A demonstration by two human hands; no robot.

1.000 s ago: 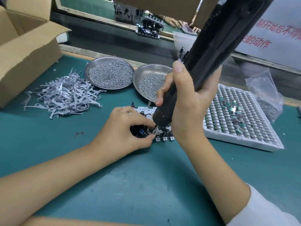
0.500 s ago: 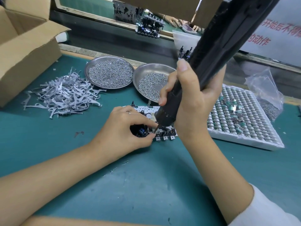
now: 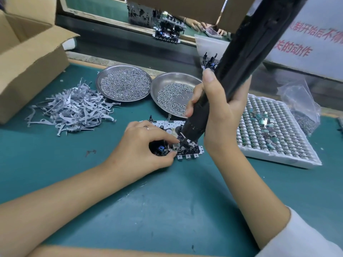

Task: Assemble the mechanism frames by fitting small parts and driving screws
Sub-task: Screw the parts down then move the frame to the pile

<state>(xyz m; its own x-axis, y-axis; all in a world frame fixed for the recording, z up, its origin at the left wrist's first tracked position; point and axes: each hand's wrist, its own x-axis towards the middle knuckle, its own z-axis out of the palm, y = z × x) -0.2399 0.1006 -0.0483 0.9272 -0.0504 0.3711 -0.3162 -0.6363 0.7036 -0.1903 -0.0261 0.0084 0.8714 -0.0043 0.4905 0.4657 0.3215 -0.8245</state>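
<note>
I see a teal surface (image 3: 167,210) near me, a dark conveyor (image 3: 130,51) at its far edge, and a white sign (image 3: 306,43) with red characters far right.

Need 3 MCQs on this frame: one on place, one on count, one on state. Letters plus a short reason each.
1. Where does the pile of grey metal levers lie?
A. left of the two dishes
B. in the cardboard box
C. on the white tray

2. How many round steel dishes hold screws?
A. one
B. two
C. four

3. What is the right hand doing?
A. resting flat on the mat
B. reaching into a dish
C. gripping the black electric screwdriver

Key: 1 A, the pile sits on the green mat beside the left dish. 2 B, the left dish and the right dish. 3 C, its fingers wrap the barrel, tip down at the mechanism frame steadied by the left hand.
</note>
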